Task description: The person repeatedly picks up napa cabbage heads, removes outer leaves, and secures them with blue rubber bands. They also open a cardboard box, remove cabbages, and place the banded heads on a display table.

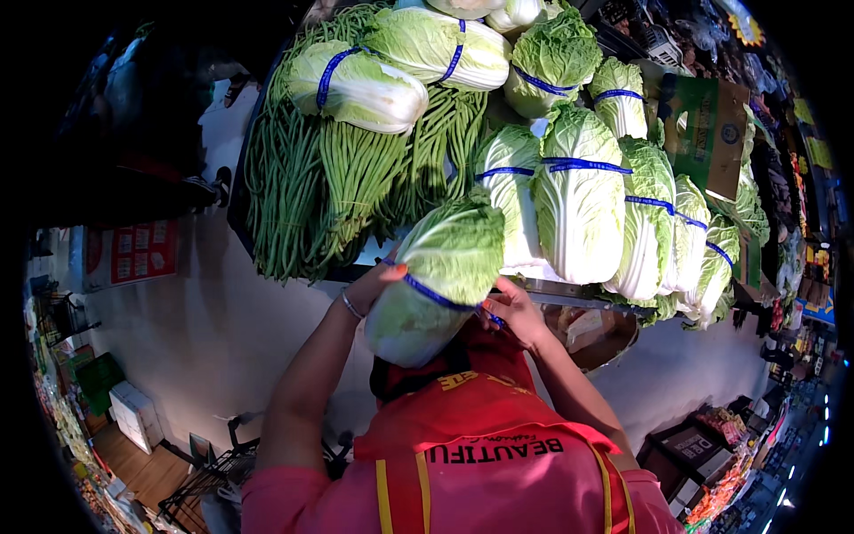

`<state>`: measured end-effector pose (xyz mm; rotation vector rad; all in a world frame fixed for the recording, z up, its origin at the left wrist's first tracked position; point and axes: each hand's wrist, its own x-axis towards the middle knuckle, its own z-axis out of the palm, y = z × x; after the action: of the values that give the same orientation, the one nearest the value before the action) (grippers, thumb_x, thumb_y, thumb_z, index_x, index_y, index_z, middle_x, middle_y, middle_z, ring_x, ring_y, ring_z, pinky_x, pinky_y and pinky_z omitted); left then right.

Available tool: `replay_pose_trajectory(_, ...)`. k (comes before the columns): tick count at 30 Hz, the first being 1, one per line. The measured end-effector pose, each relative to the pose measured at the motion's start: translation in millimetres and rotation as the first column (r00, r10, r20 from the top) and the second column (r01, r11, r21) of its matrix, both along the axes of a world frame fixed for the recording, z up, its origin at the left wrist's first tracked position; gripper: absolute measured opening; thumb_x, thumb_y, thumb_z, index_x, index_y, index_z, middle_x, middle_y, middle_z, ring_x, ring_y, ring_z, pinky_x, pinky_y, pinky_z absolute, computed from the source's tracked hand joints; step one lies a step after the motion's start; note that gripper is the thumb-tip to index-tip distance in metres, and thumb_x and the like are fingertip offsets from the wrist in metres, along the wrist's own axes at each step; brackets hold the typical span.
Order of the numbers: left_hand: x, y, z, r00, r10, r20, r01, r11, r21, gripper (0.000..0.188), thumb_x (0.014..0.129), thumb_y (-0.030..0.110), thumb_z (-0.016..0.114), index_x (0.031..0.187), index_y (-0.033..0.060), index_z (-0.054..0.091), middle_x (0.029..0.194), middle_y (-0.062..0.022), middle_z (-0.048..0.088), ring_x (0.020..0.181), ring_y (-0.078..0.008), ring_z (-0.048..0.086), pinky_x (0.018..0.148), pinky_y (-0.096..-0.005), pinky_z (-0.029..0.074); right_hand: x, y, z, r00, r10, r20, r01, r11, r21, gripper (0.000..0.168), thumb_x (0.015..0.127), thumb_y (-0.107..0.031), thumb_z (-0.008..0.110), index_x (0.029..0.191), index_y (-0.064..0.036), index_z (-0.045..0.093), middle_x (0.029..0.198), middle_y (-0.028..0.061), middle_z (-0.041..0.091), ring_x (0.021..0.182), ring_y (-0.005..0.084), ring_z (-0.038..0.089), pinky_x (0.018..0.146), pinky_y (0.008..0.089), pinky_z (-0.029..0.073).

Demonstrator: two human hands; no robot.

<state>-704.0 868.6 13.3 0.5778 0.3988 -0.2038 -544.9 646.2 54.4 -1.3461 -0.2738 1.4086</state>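
Note:
A napa cabbage (447, 260) with a blue band (434, 292) round its middle is held upright and tilted in front of my red apron. My left hand (383, 284) grips its left side, the fingers partly hidden behind the leaves. At its lower right, my right hand (514, 310) has its fingers at the end of the blue band, thumb and fingertips close together. Just beyond lies a row of banded napa cabbages (579, 200) on the stall's edge. Bundles of long green beans (360, 167) are to their left, with a napa cabbage (360, 87) lying on top.
A metal stall edge (580, 292) runs just beyond my hands. A green and brown cardboard box (704, 133) stands among the cabbages at the right. Below the stall is an open carton (594, 334). Behind me at the lower left is a black wire cart (213, 477). Another person's foot (222, 187) shows at the left.

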Motion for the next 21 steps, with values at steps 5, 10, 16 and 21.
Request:
replay_pose_trajectory(5,-7,-10,57,0.975,-0.111,0.194,0.006,0.879,0.476,0.094,0.053,0.031,0.081,0.125,0.0092,0.024,0.122,-0.0097,0.041,0.112,-0.0177,0.040,0.094,-0.0319,0.034,5,-23,-2,0.956,-0.195,-0.219,0.184,0.981,-0.068,0.041,0.081,-0.007,0.054,0.121,-0.004,0.046,0.108,0.0080,0.056,0.104,0.0194,0.052,0.084,0.0330,0.046)
replay_pose_trajectory(10,-9,-24,107,0.909,-0.386,0.157,0.047,0.469,0.882,0.102,0.046,0.039,0.085,0.121,0.0044,0.025,0.111,-0.0174,0.049,0.104,-0.0275,0.051,0.089,-0.0348,0.039,51,47,9,0.798,-0.010,-0.603,0.008,1.000,-0.006,0.048,0.090,-0.037,0.042,0.121,0.001,0.044,0.096,0.0090,0.058,0.084,0.0147,0.057,0.070,0.0289,0.051)
replay_pose_trajectory(16,0,-45,115,0.929,-0.366,-0.052,0.160,0.273,0.948,0.100,0.048,0.052,0.079,0.116,0.0014,0.025,0.105,-0.0245,0.051,0.100,-0.0338,0.054,0.085,-0.0363,0.042,82,179,20,0.767,-0.005,-0.642,-0.038,0.998,-0.053,0.023,0.084,-0.013,0.055,0.089,0.003,0.040,0.080,0.0215,0.054,0.064,0.0193,0.054,0.059,0.0332,0.055)
replay_pose_trajectory(21,5,-32,91,0.895,-0.164,-0.414,0.442,0.438,0.783,0.101,0.055,0.046,0.079,0.125,0.0040,0.020,0.111,-0.0190,0.048,0.106,-0.0270,0.049,0.090,-0.0323,0.038,19,226,108,0.764,0.133,-0.631,-0.323,0.926,-0.196,0.017,0.087,-0.008,0.044,0.084,0.008,0.046,0.069,0.0115,0.047,0.050,0.0101,0.041,0.036,0.0152,0.034)
